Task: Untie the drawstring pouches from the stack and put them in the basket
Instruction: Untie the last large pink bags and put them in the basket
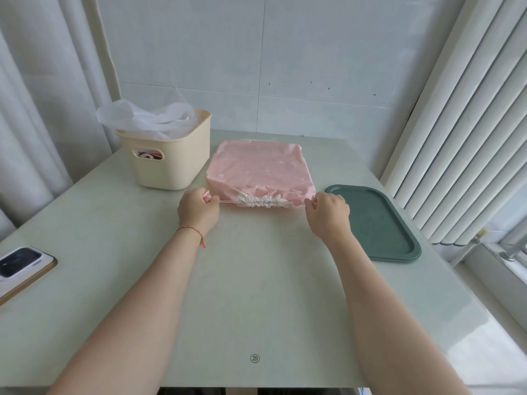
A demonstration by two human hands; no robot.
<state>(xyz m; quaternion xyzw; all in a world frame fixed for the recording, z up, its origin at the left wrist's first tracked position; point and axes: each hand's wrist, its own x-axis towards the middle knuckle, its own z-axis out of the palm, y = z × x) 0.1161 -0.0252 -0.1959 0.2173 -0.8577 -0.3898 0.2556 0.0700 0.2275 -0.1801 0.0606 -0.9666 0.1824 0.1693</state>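
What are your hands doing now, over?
Left hand and right hand pinch the cords. Pink pouch gathered shut, beside basket. Nothing in the way.

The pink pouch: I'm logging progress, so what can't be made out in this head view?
- Pink pouch: contents hidden by its own fabric.
- Cord ends: hidden inside the left hand and right hand.
- Basket: contents covered by a white plastic bag.
- Phone: cut off by the left edge.
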